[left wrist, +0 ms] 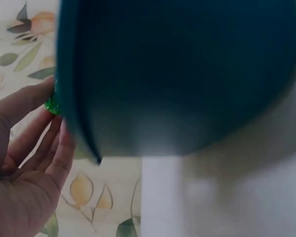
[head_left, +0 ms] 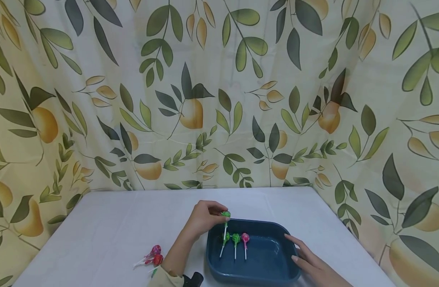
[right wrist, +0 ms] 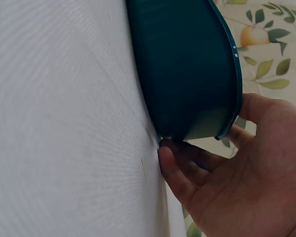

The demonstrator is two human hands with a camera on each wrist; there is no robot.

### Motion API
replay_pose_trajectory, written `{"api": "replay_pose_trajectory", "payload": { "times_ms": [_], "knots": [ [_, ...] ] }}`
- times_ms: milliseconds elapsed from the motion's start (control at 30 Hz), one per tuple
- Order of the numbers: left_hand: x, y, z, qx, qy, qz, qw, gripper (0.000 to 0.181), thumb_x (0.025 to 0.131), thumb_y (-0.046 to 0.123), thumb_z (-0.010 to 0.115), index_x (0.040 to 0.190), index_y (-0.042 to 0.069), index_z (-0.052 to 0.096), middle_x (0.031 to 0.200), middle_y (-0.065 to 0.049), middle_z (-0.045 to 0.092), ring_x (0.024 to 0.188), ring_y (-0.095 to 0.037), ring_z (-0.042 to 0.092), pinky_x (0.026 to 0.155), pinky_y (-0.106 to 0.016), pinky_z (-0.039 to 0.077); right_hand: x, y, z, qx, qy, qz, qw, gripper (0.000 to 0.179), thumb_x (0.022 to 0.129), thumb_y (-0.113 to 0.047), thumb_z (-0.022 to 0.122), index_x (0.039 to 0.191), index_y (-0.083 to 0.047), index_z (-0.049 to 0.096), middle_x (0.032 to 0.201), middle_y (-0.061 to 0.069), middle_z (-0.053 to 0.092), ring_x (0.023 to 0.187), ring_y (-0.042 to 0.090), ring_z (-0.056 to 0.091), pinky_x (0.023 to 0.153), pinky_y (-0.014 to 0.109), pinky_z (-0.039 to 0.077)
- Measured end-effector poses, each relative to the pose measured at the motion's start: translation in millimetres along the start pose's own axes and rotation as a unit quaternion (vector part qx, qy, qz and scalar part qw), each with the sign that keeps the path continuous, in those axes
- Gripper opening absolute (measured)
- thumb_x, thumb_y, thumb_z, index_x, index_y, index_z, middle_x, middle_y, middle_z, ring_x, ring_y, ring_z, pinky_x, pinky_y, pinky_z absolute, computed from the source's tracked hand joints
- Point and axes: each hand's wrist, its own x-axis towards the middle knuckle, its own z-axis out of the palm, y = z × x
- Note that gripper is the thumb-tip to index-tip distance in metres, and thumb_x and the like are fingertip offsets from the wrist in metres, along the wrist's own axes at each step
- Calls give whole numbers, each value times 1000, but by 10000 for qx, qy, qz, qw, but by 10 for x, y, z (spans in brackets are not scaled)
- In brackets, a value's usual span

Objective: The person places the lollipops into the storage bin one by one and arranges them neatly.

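Observation:
My left hand [head_left: 205, 217] pinches a green-wrapped lollipop [head_left: 226, 214] by its head, above the far left part of a dark blue rectangular dish [head_left: 253, 275]. The lollipop's white stick points down. Inside the dish lie two green lollipops [head_left: 236, 238] and one pink lollipop [head_left: 245, 237], side by side with sticks toward me. My right hand [head_left: 314, 261] touches the dish's right side with loosely extended fingers. In the right wrist view, its thumb is at the rim and its other fingers are by the lower outer wall.
Several red and purple lollipops [head_left: 156, 255] lie on the white table [head_left: 115, 227] left of the dish, partly hidden by my left forearm. A leaf-and-fruit patterned curtain [head_left: 219, 119] hangs behind the table and along both sides.

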Motion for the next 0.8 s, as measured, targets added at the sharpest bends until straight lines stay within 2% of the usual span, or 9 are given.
{"api": "replay_pose_trajectory", "payload": {
  "times_ms": [333,500,800],
  "knots": [
    [28,50,259,-141,-143,285,9994,15,84,12,88,97,11,80,89,4,73,82,-14,69,74,-33,58,-11,-18,21,-40,92,134,9999,67,112,-37,43,164,-7,14,164,36,6,142,66,15,101,79,30],
    [39,41,367,-184,-237,268,9992,14,83,12,88,95,11,81,85,5,73,79,-12,69,72,-31,57,-5,-33,28,-53,190,257,9995,67,112,-39,44,164,-10,15,165,35,9,143,65,16,101,79,30],
    [56,27,596,-77,-99,337,9994,16,81,8,89,95,7,81,83,4,74,75,-8,69,69,-28,57,11,-61,33,-201,322,393,9985,67,111,-41,46,164,-12,18,166,32,9,143,64,15,103,78,28]
  ]
}}
